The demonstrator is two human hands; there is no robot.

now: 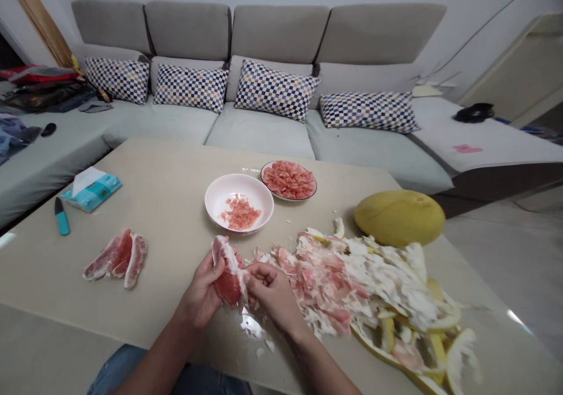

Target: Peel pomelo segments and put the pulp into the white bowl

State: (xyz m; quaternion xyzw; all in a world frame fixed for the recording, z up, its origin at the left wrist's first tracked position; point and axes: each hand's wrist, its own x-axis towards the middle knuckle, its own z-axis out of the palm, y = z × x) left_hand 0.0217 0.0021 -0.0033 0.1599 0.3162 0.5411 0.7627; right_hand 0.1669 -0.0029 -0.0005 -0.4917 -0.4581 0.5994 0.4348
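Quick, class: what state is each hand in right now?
Left hand: closed, holding a fruit segment.
Right hand: closed, pinching white skin at the segment's edge.

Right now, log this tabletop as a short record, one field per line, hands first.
Left hand: holds a partly peeled citrus segment
Right hand: pinches the segment's white membrane
Bowl: small heap of pink pulp
Plate: behind the bowl, to its right, heaped with pulp
Right side: peel scraps, whole yellow fruit behind
Left side: unpeeled segments, tissue pack, teal-handled knife
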